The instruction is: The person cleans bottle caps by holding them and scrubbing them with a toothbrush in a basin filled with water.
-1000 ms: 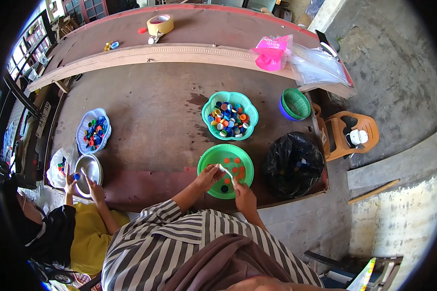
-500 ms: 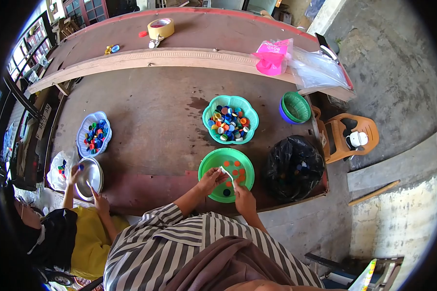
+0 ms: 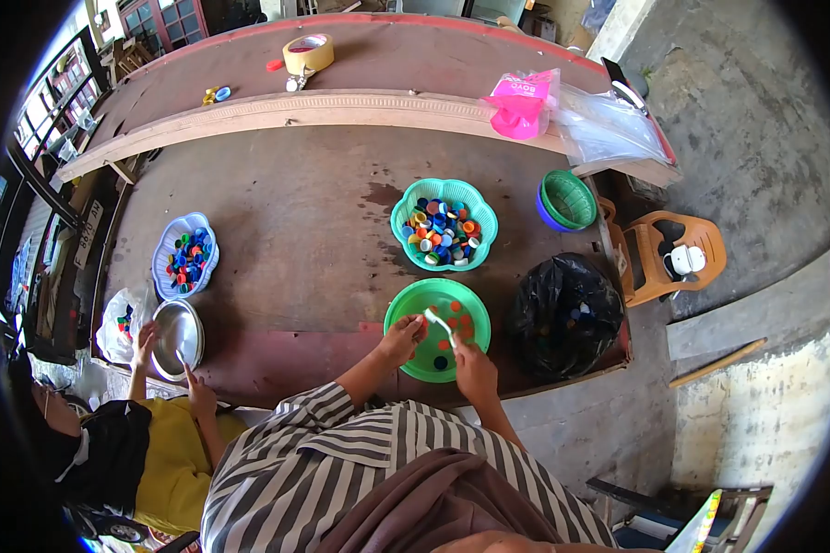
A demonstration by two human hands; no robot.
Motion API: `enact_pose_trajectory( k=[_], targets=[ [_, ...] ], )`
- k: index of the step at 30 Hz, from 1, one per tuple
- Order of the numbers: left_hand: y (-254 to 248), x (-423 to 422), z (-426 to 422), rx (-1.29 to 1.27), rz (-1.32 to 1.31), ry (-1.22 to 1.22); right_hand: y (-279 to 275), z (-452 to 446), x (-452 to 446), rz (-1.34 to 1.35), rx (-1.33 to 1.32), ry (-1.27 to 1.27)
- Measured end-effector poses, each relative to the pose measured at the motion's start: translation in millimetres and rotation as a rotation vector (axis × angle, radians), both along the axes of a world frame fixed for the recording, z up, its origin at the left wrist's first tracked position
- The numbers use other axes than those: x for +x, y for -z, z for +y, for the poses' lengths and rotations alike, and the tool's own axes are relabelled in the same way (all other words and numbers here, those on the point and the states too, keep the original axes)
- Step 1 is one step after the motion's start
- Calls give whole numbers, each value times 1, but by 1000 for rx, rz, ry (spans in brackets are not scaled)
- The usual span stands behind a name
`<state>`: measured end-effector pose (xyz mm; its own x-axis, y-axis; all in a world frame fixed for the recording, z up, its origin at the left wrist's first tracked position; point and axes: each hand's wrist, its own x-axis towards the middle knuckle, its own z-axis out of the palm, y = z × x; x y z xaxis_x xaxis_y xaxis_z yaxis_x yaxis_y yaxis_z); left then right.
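Observation:
Over the green basin (image 3: 479,297), my right hand (image 3: 476,370) is closed round a slim white toothbrush (image 3: 444,326). The brush's head points toward the fingertips of my left hand (image 3: 403,337). These are pinched together at the basin's left side, and whatever small thing they hold is hidden. Orange bottle caps (image 3: 456,306) and a dark cap (image 3: 441,362) lie in the basin, which seems to hold water. Just behind it stands a turquoise scalloped basket (image 3: 400,214), full of mixed bottle caps (image 3: 443,230).
A black plastic bag (image 3: 563,318) sits right of the basin, nested baskets (image 3: 567,200) behind it. On the left, a co-worker's hands (image 3: 201,396) work at a metal bowl (image 3: 194,346), near a lilac basket (image 3: 160,267) of caps. A raised wooden ledge (image 3: 341,112) crosses the table.
My right hand has shifted slightly and the toothbrush now stands at a different angle. My left hand stays pinched. The co-worker's left hand has moved to the bowl's rim.

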<state>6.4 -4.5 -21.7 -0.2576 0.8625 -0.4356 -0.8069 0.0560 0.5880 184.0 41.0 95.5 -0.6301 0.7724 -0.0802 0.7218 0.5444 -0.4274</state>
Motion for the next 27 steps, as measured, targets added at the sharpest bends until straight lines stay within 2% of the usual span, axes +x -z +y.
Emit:
enact_pose_trajectory(
  k=[2,5,8,11,14,16,17,19,20,22,27],
  targets=[
    [-6,4,-1,2,-56,-31,11,-7,6,82,-2,-70],
    [-11,16,3,67,-90,-33,15,-8,16,-28,-41,107],
    [-7,12,-4,99,-10,0,8,-20,15,84,-80,103],
    [-14,15,-13,21,-15,-22,10,-15,16,23,-66,44],
    [-17,14,-13,-16,11,-36,2,-16,13,73,-37,154],
    [-21,12,-14,0,5,-21,4,-24,13,168,-14,-40],
    [-23,10,-13,25,-2,-14,4,-23,13,170,-11,-32],
    [-17,11,-15,23,-9,-11,3,-21,14,-37,14,107],
    [-14,10,-13,22,-13,-17,2,-21,14,-37,17,110],
    [-8,9,-12,44,-18,-24,-5,-27,14,197,-11,99],
    [-26,15,-12,-5,10,-5,11,-29,22,106,-6,114]
  ],
)
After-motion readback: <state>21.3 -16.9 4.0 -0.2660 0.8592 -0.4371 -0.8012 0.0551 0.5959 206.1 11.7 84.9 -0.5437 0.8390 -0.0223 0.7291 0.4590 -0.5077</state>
